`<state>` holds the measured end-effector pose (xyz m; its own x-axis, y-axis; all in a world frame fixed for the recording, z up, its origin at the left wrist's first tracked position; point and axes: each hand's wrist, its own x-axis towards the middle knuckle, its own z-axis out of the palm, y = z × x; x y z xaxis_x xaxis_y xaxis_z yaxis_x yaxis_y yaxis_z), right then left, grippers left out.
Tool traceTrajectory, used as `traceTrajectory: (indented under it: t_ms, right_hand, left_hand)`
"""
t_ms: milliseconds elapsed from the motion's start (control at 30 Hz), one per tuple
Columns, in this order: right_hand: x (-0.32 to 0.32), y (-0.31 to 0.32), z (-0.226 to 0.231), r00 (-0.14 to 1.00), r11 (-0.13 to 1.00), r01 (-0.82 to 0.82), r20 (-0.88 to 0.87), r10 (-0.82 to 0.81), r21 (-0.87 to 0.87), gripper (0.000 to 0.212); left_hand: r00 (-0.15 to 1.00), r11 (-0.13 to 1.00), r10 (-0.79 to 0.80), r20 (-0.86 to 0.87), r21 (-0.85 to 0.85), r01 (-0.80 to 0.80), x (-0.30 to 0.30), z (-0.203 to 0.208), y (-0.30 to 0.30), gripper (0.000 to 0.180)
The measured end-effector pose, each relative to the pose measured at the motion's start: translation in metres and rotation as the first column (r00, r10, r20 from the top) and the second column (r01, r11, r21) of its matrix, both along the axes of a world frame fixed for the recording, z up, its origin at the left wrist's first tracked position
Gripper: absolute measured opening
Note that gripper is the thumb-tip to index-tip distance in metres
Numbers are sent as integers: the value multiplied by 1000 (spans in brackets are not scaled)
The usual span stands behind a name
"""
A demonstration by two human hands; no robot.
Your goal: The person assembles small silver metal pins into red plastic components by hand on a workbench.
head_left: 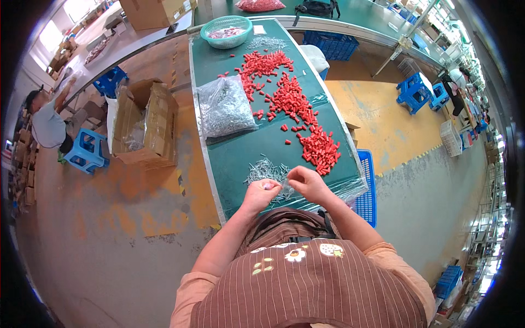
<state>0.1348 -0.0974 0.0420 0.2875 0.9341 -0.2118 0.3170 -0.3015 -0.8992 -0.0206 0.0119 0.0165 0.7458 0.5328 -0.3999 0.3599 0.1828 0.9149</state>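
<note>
My left hand (261, 195) is closed at the near end of the green-topped table (235, 154), its fingers pinched together. My right hand (308, 182) is just beside it, its fingers curled in a pinch. Between them shows a bit of clear plastic (286, 188), which looks like a small bag; both hands seem to grip it. Whatever lies inside the fingers is hidden. A loose pile of small silver screws (264, 170) spreads just beyond my hands. Farther right lies a long heap of short red plastic caps or plugs (319, 148).
A large clear bag of metal screws (225, 109) lies on the table's left. A green basket (225, 36) and more screws (267, 42) are at the far end. A blue crate (365, 188) stands at the right edge, a cardboard box (145, 128) on the floor left. A person (49, 123) sits far left.
</note>
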Motion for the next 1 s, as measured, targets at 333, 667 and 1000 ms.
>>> traceTrajectory:
  t_ms: [333,667,1000]
  right_hand:
    - [-25,9,8,981,997,81,176,-81,4,16]
    - [-27,4,-24,973,981,193,127,-193,14,14]
    - [-30,3,-26,939,951,285,234,-252,-118,19]
  left_hand:
    - [986,987,163,43,-1,-163,0,-11,-4,10]
    - [987,987,129,93,86,-137,-3,-8,-14,7]
    - [940,939,294,174,133,-318,-8,-9,-24,7]
